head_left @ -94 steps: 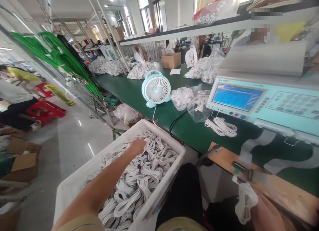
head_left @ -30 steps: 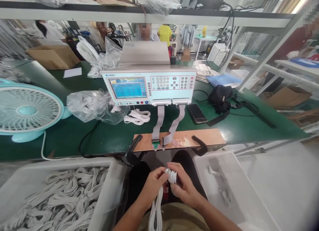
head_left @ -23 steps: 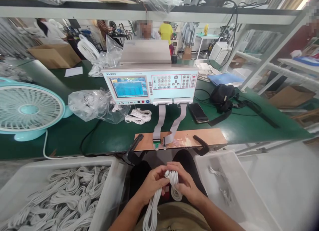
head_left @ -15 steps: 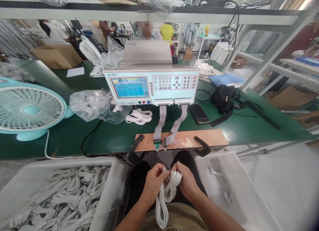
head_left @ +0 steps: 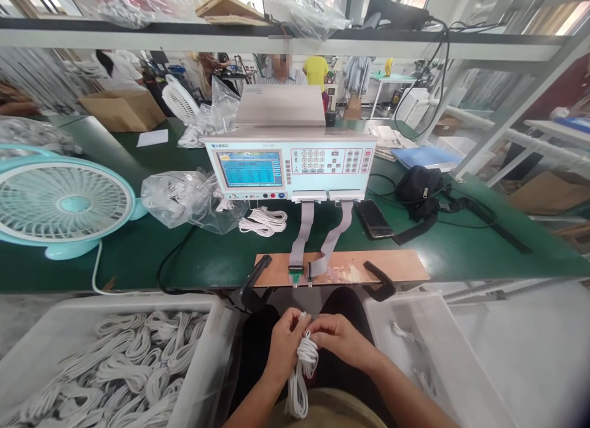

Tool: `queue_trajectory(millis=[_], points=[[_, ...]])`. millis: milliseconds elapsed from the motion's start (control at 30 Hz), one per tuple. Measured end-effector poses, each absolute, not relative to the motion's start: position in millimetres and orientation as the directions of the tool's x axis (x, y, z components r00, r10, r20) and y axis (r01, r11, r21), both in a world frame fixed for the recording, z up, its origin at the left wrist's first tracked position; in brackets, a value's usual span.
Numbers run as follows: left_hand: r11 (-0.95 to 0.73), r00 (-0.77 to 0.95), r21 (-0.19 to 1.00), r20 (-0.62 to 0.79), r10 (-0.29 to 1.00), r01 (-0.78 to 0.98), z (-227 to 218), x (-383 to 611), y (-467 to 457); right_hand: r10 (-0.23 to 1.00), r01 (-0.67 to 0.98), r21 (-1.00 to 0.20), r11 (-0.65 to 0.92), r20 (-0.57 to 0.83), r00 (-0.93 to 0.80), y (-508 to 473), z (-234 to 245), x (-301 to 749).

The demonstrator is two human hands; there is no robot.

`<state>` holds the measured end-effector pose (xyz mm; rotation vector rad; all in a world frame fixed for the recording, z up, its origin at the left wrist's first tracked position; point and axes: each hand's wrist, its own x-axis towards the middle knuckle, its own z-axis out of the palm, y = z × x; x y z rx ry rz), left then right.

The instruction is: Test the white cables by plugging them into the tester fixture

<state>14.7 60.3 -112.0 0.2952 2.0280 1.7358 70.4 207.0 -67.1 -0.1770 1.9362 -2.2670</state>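
A coiled white cable (head_left: 299, 392) hangs in loops between my hands, over my lap. Near its top end my left hand (head_left: 286, 339) is closed around it, with a small connector end (head_left: 302, 316) showing at the fingertips. My right hand (head_left: 336, 337) pinches the upper part of the same bundle from the other side. Just beyond, at the table edge, two grey ribbon cables (head_left: 302, 236) run from a tester (head_left: 288, 166) with a lit screen down to a small green connector board (head_left: 295, 277) on a copper-coloured strip (head_left: 396, 265).
A bin (head_left: 203, 302) full of coiled white cables stands at my left, another bin (head_left: 442, 317) holding a few at my right. Black clamps (head_left: 254, 285) grip the strip. A fan (head_left: 74, 200), bagged cables (head_left: 173, 197), a loose coil (head_left: 262, 222) and a phone (head_left: 374, 219) lie on the table.
My right hand has moved left, closer to my left hand, and its part of the coil has come with it. The view has shifted slightly.
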Motion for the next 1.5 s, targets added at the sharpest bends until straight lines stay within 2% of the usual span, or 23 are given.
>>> queue_trajectory(millis=[133,233,333,400,533,700,867,1000,1100,1200,1500], points=[[0.191,-0.869,0.976,-0.184,0.459,-0.105,-116,10,61,-0.228,-0.010,-1.000,0.010,0.008,-0.974,206,-65,62],[0.146,-0.892,0.987,-0.125,0.435,-0.067,-113,2,62,-0.052,-0.138,-0.988,0.072,0.134,-0.990,202,-72,54],[0.151,-0.893,0.988,-0.100,0.440,-0.036,-108,-9,62,0.175,-0.148,-0.988,-0.048,0.137,-0.975,199,-84,43],[0.165,-0.869,0.986,-0.084,0.488,-0.002,-106,-15,63,0.241,-0.131,-0.983,-0.128,0.097,-0.966,198,-91,37],[0.141,-0.831,0.989,-0.106,0.546,-0.034,-110,-22,62,0.300,-0.115,-0.989,-0.091,0.083,-0.950,198,-100,30],[0.084,-0.772,0.982,-0.184,0.608,-0.168,-112,-22,60,0.341,-0.131,-0.987,-0.091,0.093,-0.935,199,-101,30],[0.075,-0.704,0.984,-0.166,0.690,-0.159,-110,-26,53,0.345,-0.147,-0.988,-0.052,0.121,-0.931,200,-96,33],[0.098,-0.692,0.993,-0.119,0.712,-0.070,-107,-32,49,0.335,-0.094,-0.973,-0.211,0.019,-0.942,197,-95,31],[0.142,-0.708,0.990,-0.103,0.698,-0.004,-104,-34,48,0.352,-0.025,-0.922,-0.386,-0.123,-0.928,192,-96,27],[0.150,-0.712,0.987,-0.148,0.687,-0.061,-102,-34,52,0.377,-0.022,-0.881,-0.473,-0.179,-0.909,189,-96,24],[0.047,-0.822,0.985,-0.162,0.546,-0.163,-112,-35,67,0.329,-0.018,-0.887,-0.462,-0.152,-0.932,193,-94,25]])
